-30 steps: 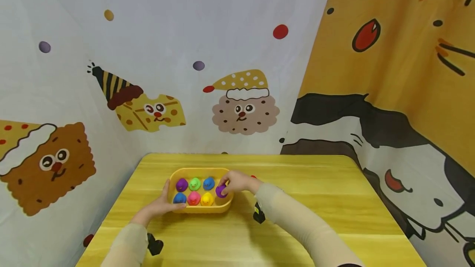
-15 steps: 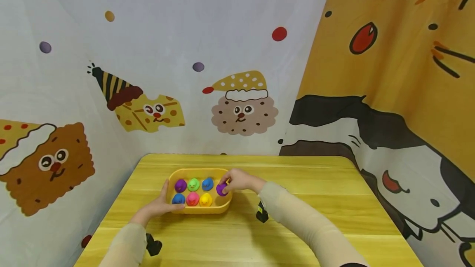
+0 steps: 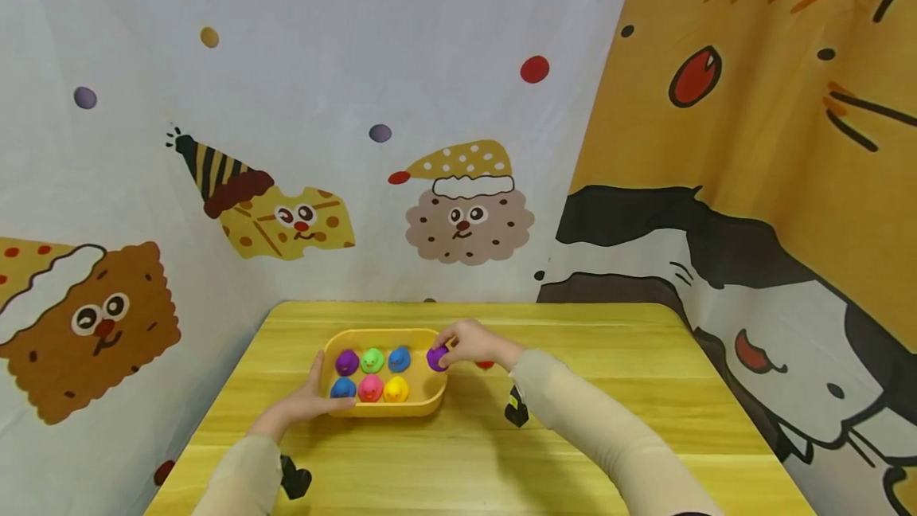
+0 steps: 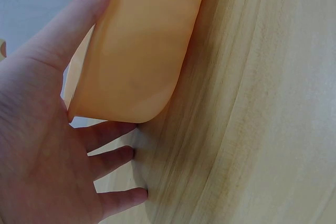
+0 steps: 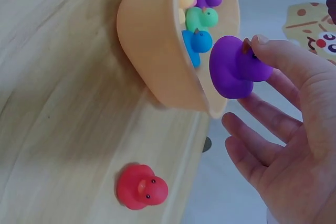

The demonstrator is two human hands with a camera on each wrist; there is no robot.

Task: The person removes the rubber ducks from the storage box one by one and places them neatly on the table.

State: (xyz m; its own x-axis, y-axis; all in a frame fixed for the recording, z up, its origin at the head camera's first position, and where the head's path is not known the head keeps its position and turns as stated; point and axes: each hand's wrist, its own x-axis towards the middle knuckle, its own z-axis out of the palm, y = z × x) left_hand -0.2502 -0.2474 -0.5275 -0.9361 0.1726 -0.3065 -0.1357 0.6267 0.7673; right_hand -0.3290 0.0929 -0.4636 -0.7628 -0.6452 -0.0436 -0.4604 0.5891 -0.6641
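Pinching a purple duck [image 5: 236, 69], right hand [image 3: 474, 342] has thumb tip at its beak, index finger behind, two lower fingers off it. Duck is up at the right end of the yellow box [image 3: 390, 411]; whether it touches the rim, can't tell. Left hand [image 3: 304, 400] braces the box's left end: fingers straight and spread, thumb laid along the near rim. Whether its fingertips touch the table [image 3: 401, 468], can't tell.

Six ducks sit in the box, two rows. Far row, left to right: second purple duck [image 3: 347, 362], green duck [image 3: 372, 361], blue duck [image 3: 399, 359]. Near row: another blue duck [image 3: 343, 388], pink duck [image 3: 370, 388], yellow duck [image 3: 396, 389]. Red duck [image 5: 139, 186] is on the table, right of the box, apart from it, partly covered by the right hand in the head view. Cartoon-print cloth [image 3: 308, 78] hangs behind the table.
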